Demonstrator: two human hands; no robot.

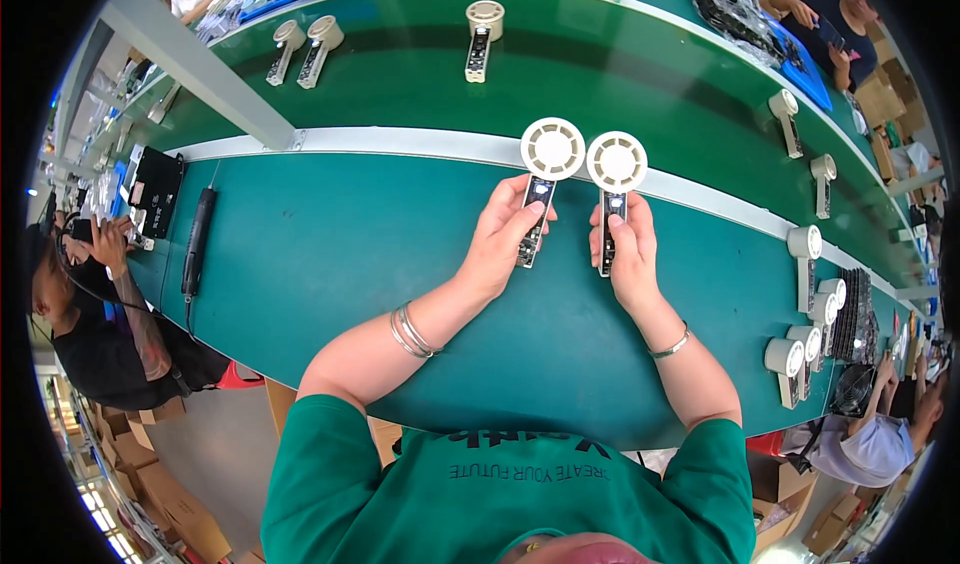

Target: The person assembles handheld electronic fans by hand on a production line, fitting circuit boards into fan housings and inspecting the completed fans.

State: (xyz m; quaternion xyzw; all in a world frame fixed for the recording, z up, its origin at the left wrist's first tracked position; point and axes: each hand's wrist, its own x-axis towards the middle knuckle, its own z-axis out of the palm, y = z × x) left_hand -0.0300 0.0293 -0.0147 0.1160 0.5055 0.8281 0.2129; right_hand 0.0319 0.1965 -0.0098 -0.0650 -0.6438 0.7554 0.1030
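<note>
My left hand (495,236) is closed round the handle of a small white handheld fan (553,150), its thumb lying on the open front. My right hand (634,256) grips a second handheld fan (617,163) the same way, thumb on the handle. Both fans stand head up, side by side and slightly apart, above the far edge of the green table (400,214). Dark circuit boards show in their handles, with no front cover over them. The undersides of both handles are hidden by my palms and fingers.
Beyond a pale rail runs a green conveyor belt (400,84) carrying similar fans (484,39). More fans (785,359) are grouped at the table's right, beside a dark stack (852,314). A black electric screwdriver (200,244) lies left. Other people work on both sides and across the belt.
</note>
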